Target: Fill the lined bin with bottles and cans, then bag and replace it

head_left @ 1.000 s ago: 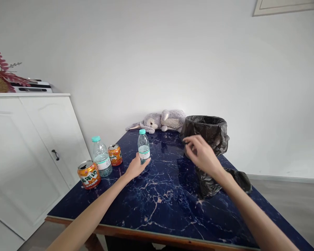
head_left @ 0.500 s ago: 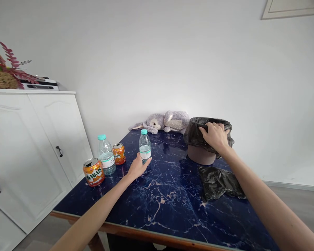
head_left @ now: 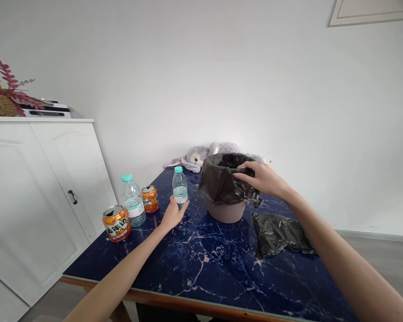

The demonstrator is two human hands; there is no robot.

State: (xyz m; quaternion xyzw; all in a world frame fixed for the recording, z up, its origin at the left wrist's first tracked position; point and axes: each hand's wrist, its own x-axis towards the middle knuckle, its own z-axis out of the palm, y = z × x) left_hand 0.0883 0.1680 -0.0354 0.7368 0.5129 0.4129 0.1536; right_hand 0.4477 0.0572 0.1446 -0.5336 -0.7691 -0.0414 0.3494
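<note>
My left hand [head_left: 172, 214] wraps round the base of a small water bottle with a teal cap [head_left: 179, 187], which stands upright on the dark blue marble table [head_left: 204, 264]. My right hand [head_left: 260, 178] grips the rim of a small bin lined with a black bag [head_left: 225, 188]. The bin stands mid-table, just right of the small bottle.
A larger water bottle [head_left: 132, 200] and two orange cans [head_left: 116, 222] [head_left: 150, 198] stand at the table's left edge. A loose black bag [head_left: 278, 227] lies right of the bin. A grey plush toy [head_left: 201, 155] lies against the wall. A white cabinet [head_left: 33, 197] stands on the left.
My right hand took hold of the bin's rim and dragged the bin leftward to the table's middle. The left hand stayed on the small bottle.
</note>
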